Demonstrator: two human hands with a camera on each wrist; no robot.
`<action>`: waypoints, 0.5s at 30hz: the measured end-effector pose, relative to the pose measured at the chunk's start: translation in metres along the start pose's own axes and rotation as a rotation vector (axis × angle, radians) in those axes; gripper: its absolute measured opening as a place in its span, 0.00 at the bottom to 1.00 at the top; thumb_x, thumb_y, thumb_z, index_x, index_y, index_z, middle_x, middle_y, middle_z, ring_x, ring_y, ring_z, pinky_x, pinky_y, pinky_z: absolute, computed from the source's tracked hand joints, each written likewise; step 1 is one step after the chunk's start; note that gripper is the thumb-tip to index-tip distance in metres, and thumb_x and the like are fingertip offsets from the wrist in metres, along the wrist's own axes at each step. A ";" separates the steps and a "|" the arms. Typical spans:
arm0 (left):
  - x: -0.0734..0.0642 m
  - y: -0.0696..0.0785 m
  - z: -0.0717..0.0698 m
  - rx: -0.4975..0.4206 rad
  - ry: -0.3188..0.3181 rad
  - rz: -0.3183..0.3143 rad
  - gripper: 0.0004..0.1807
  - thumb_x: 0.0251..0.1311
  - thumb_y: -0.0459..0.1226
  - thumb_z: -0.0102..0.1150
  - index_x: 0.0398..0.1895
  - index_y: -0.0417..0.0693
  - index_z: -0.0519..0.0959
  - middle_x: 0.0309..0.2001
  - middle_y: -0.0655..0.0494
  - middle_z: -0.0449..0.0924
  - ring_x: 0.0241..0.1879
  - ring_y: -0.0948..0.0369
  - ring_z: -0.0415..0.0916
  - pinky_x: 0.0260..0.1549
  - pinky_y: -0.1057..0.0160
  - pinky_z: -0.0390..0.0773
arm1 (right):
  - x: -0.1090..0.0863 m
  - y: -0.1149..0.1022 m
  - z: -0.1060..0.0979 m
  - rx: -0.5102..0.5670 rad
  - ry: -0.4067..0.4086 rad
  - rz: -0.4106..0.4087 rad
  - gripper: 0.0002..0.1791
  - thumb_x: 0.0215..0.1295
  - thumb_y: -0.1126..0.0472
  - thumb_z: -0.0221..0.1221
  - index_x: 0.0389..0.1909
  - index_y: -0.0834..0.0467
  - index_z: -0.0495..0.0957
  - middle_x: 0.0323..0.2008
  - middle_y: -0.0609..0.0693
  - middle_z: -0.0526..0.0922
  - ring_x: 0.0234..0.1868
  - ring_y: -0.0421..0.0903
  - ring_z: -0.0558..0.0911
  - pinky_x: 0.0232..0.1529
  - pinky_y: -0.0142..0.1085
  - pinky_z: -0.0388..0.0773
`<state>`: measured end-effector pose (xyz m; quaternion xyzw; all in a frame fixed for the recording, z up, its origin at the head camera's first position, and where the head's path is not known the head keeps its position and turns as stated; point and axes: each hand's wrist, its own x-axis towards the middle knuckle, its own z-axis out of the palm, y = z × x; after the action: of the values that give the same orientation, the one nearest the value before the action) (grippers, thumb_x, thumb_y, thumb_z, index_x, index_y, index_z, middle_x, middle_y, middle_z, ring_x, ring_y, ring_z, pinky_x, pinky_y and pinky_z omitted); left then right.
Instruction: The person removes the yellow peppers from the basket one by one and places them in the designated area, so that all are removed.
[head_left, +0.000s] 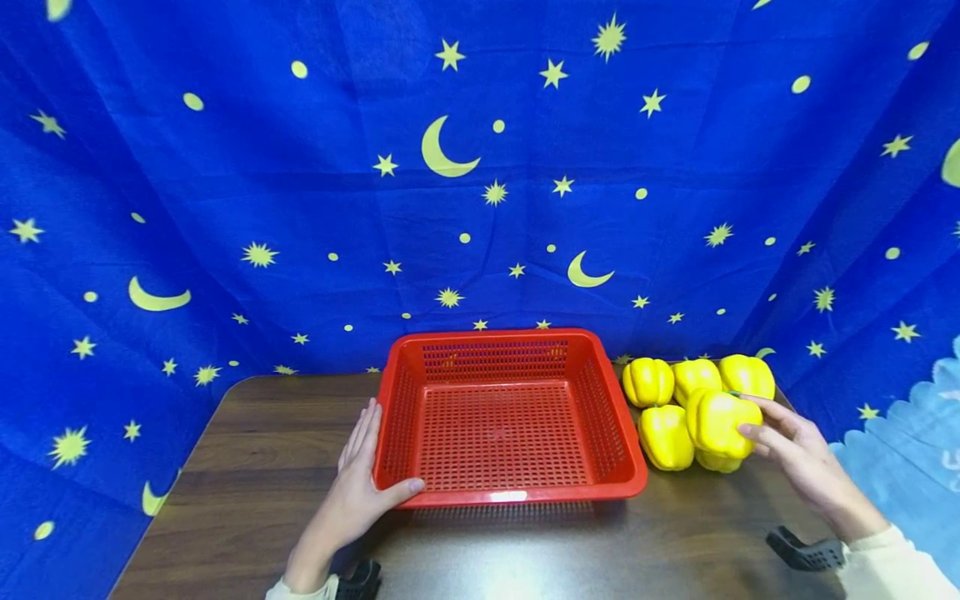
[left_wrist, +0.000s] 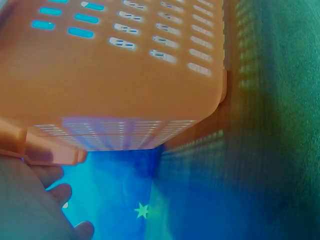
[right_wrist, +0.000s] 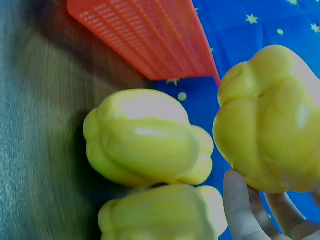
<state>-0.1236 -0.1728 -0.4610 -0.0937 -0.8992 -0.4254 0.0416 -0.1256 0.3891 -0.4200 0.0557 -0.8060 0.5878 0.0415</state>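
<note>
A yellow bell pepper (head_left: 722, 423) is pinched between the thumb and fingers of my right hand (head_left: 802, 462), raised over another yellow pepper (head_left: 718, 462). The right wrist view shows the held pepper (right_wrist: 270, 120) off the table, with two peppers lying beside it, the nearer one (right_wrist: 145, 137) in full. On the left, my left hand (head_left: 360, 475) rests against the near left corner of a red plastic basket (head_left: 510, 498), its fingers straight along the outer side and its thumb on the front rim. The left wrist view shows the basket's slotted side (left_wrist: 115, 90) and several fingertips (left_wrist: 61, 192) by its rim.
More yellow peppers (head_left: 648, 382) stand to the right of the basket on the brown wooden table (head_left: 262, 467). A blue cloth (head_left: 480, 208) with stars and moons hangs behind. A light blue scalloped cloth (head_left: 915, 442) is at the far right.
</note>
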 end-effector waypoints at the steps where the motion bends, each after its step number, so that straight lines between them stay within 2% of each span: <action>1: 0.000 0.000 0.000 0.002 0.001 0.003 0.66 0.49 0.52 0.76 0.82 0.47 0.39 0.82 0.49 0.34 0.79 0.43 0.32 0.66 0.26 0.39 | 0.000 0.001 -0.002 0.001 0.002 0.001 0.25 0.74 0.70 0.52 0.54 0.34 0.75 0.47 0.27 0.79 0.45 0.26 0.78 0.40 0.21 0.77; 4: 0.000 -0.001 0.000 0.000 0.004 0.013 0.66 0.49 0.51 0.76 0.82 0.45 0.40 0.82 0.47 0.35 0.79 0.42 0.32 0.66 0.26 0.40 | 0.001 0.003 -0.007 0.054 -0.004 0.007 0.24 0.74 0.70 0.51 0.55 0.36 0.76 0.47 0.30 0.81 0.45 0.27 0.80 0.41 0.22 0.77; 10: 0.000 0.000 -0.001 -0.017 -0.002 -0.013 0.66 0.50 0.52 0.76 0.82 0.50 0.39 0.82 0.51 0.35 0.79 0.44 0.32 0.66 0.25 0.40 | 0.000 0.010 -0.017 0.202 -0.001 0.011 0.23 0.74 0.73 0.49 0.53 0.40 0.78 0.46 0.34 0.83 0.45 0.29 0.81 0.41 0.23 0.79; 15: 0.001 0.000 0.000 -0.019 0.002 -0.003 0.67 0.49 0.51 0.76 0.82 0.49 0.39 0.82 0.50 0.35 0.79 0.43 0.33 0.66 0.26 0.40 | -0.001 0.017 -0.026 0.249 0.007 -0.011 0.25 0.74 0.74 0.47 0.54 0.42 0.79 0.47 0.34 0.84 0.46 0.29 0.81 0.41 0.23 0.79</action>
<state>-0.1242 -0.1726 -0.4609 -0.0924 -0.8951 -0.4343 0.0407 -0.1265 0.4193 -0.4284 0.0627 -0.7264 0.6832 0.0403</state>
